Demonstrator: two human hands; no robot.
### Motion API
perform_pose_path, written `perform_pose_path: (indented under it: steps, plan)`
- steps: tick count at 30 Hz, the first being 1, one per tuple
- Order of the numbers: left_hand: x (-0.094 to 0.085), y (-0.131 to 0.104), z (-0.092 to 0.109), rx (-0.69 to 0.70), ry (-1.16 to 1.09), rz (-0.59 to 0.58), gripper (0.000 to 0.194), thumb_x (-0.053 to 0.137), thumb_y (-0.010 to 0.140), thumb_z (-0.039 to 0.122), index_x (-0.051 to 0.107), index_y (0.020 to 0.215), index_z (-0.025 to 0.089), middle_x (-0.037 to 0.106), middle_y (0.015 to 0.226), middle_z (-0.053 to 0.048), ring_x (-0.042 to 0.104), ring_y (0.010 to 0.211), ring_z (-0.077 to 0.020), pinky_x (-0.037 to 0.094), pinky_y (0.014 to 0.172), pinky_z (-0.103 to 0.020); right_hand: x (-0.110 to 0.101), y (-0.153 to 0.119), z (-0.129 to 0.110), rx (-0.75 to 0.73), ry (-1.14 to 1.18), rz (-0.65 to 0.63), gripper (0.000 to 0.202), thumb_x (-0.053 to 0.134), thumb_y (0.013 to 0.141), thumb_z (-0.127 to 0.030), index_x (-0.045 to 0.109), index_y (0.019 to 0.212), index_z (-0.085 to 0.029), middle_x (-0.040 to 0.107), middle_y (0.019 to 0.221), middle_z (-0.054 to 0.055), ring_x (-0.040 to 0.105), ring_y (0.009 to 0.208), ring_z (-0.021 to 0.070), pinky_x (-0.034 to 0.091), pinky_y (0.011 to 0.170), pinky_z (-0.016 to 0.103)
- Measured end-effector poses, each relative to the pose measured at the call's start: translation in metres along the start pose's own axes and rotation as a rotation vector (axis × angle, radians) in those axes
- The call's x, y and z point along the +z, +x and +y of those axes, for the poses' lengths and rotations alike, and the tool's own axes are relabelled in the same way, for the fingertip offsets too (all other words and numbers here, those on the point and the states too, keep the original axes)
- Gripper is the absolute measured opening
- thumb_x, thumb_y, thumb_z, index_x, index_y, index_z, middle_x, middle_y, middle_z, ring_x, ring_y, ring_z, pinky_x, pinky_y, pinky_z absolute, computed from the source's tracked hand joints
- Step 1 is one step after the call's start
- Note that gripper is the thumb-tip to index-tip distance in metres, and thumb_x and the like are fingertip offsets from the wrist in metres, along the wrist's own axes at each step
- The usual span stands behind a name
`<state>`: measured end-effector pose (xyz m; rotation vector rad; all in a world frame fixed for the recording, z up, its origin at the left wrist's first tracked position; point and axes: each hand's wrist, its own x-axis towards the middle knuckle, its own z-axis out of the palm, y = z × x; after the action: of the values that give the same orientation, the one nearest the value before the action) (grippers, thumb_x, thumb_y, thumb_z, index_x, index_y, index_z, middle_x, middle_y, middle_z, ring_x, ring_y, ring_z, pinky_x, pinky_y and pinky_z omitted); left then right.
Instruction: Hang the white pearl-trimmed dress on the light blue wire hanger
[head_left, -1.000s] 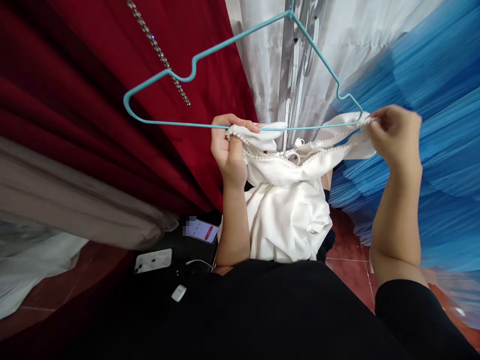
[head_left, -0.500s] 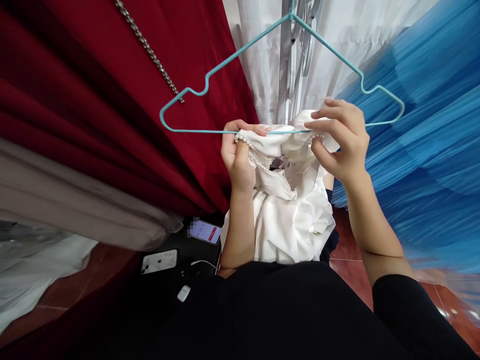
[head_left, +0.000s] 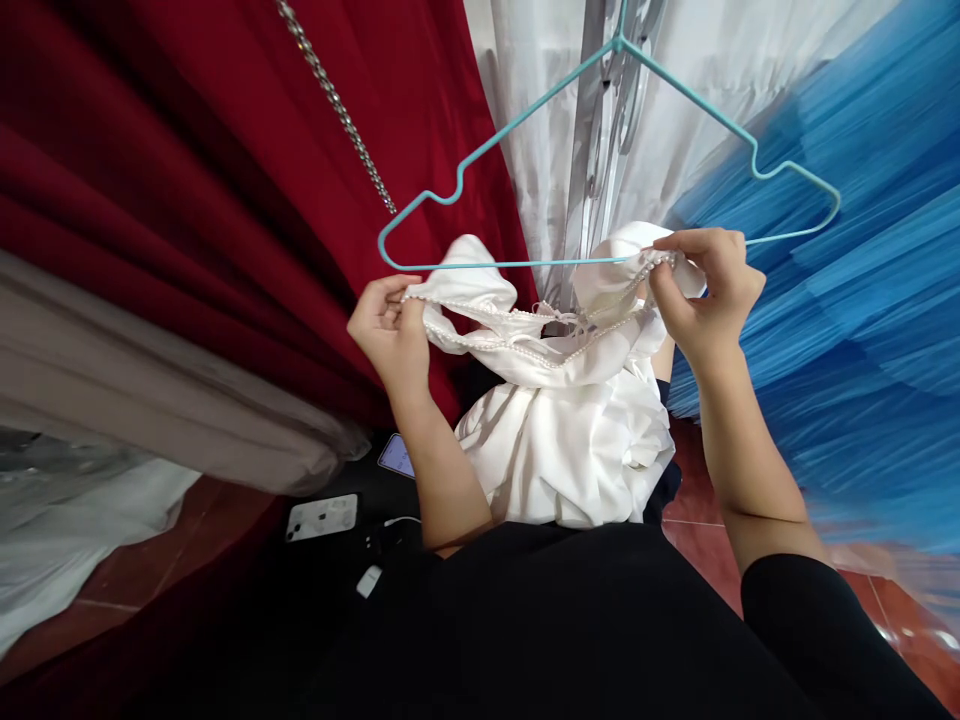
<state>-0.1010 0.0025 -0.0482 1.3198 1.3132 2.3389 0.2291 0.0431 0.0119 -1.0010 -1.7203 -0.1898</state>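
A white dress (head_left: 555, 440) with pearl-like beads along its neckline lies bunched over my lap, its top raised in front of me. My left hand (head_left: 394, 325) pinches one beaded shoulder edge at the left. On the other side, my right hand (head_left: 705, 290) pinches the opposite beaded edge between thumb and fingers. The neckline is stretched open between both hands. A light blue clothes hanger (head_left: 510, 264) hangs just above, its bottom bar passing close to the puffed sleeves and behind my right fingers. Whether that bar touches the cloth I cannot tell.
Red fabric (head_left: 420, 100) with a beaded chain (head_left: 337, 100) hangs at the left, above a grey-beige cloth (head_left: 187, 370). Blue tulle (head_left: 847, 300) fills the right. Two phones, one white (head_left: 322, 517) and one lit (head_left: 396, 455), lie on a dark surface at lower left.
My left hand has come off the hanger's bar and moved left, spreading the neckline wide. My right hand has closed on the beaded edge. The hanger appears further right in view.
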Motion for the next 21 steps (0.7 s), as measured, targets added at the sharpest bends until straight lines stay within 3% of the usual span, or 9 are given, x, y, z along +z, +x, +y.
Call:
perform_pose_path:
  steps: [4, 9, 14, 17, 19, 21]
  plan:
    - [-0.006, 0.022, 0.015, 0.065, -0.091, 0.071, 0.039, 0.054, 0.075, -0.016, 0.071, 0.082, 0.020, 0.059, 0.074, 0.006, 0.049, 0.063, -0.0048, 0.043, 0.066, -0.022, -0.004, 0.001, -0.003, -0.026, 0.013, -0.008, 0.016, 0.060, 0.087, -0.023, 0.072, 0.095, -0.030, 0.075, 0.090, 0.001, 0.068, 0.089, 0.0234, 0.062, 0.089, 0.048]
    - [0.015, 0.057, 0.048, 0.118, -0.092, 0.103, 0.039, 0.052, 0.072, -0.021, 0.065, 0.073, 0.016, 0.057, 0.070, 0.005, 0.049, 0.059, -0.0052, 0.041, 0.057, -0.021, -0.010, 0.002, -0.005, 0.007, -0.008, -0.047, 0.014, 0.061, 0.089, -0.024, 0.071, 0.095, -0.031, 0.076, 0.093, 0.001, 0.069, 0.090, 0.0232, 0.061, 0.090, 0.048]
    - [0.047, 0.076, 0.065, 0.146, 0.050, -0.011, 0.040, 0.054, 0.073, -0.026, 0.058, 0.074, 0.013, 0.057, 0.069, 0.009, 0.039, 0.051, -0.0020, 0.030, 0.049, -0.019, -0.006, -0.001, -0.008, 0.049, 0.037, -0.074, 0.015, 0.060, 0.090, -0.025, 0.072, 0.097, -0.031, 0.074, 0.093, 0.002, 0.069, 0.096, 0.0252, 0.059, 0.098, 0.052]
    - [0.064, 0.080, 0.069, 0.178, 0.096, -0.090, 0.039, 0.059, 0.073, -0.027, 0.059, 0.077, 0.012, 0.055, 0.068, 0.009, 0.041, 0.052, -0.0018, 0.029, 0.048, -0.018, -0.003, -0.003, -0.008, 0.041, 0.052, -0.076, 0.016, 0.059, 0.091, -0.023, 0.071, 0.098, -0.031, 0.073, 0.095, 0.002, 0.069, 0.098, 0.0253, 0.057, 0.102, 0.054]
    - [0.071, 0.079, 0.074, 0.192, 0.095, -0.225, 0.031, 0.071, 0.079, -0.017, 0.062, 0.085, 0.012, 0.058, 0.073, 0.008, 0.049, 0.059, -0.0027, 0.037, 0.053, -0.015, -0.002, -0.004, -0.007, 0.028, 0.042, -0.071, 0.016, 0.059, 0.092, -0.022, 0.071, 0.098, -0.031, 0.074, 0.095, 0.001, 0.069, 0.096, 0.0247, 0.057, 0.101, 0.053]
    - [0.072, 0.072, 0.080, 0.229, 0.048, -0.386, 0.022, 0.082, 0.085, 0.004, 0.067, 0.098, 0.014, 0.063, 0.086, 0.004, 0.059, 0.076, -0.0054, 0.046, 0.065, -0.014, -0.001, -0.004, -0.006, 0.017, 0.031, -0.076, 0.016, 0.060, 0.092, -0.022, 0.071, 0.099, -0.031, 0.075, 0.095, 0.000, 0.070, 0.096, 0.0242, 0.057, 0.101, 0.053]
